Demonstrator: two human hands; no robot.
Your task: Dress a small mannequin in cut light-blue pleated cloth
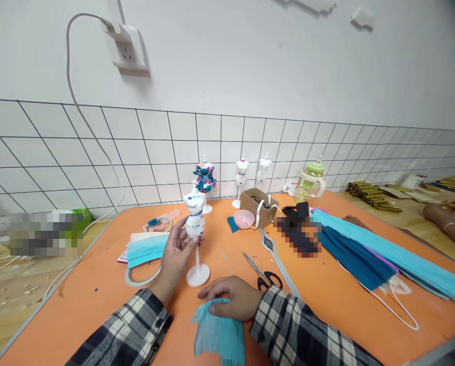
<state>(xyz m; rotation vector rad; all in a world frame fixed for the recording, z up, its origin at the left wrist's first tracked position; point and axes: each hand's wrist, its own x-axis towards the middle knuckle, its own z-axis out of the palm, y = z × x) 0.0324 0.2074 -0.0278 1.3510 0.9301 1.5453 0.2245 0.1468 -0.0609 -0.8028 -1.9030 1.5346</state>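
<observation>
My left hand point(180, 247) is closed around the lower torso of a small white mannequin point(195, 216) with blue marks on it. The mannequin stands upright on a thin stem with a round white base at the orange table. My right hand point(232, 297) grips the upper edge of a piece of thin light-blue fabric point(220, 338), its thumb lying over the cloth. Just beyond that hand lie scissors point(263, 274) with black handles, blades pointing away to the left. Left of my left hand, a folded pale-blue piece of cloth point(147, 249) lies over a white ring-shaped roll point(135, 279).
Behind stand a mannequin decorated with blue and purple pieces point(205, 178) and two white mannequins point(241, 175). A pink bowl point(244, 219), a cardboard box point(255, 203), a green-lidded bottle point(311, 182) and blue fabric strips point(357, 256) lie rightward. Another person's hand point(446, 218) shows far right.
</observation>
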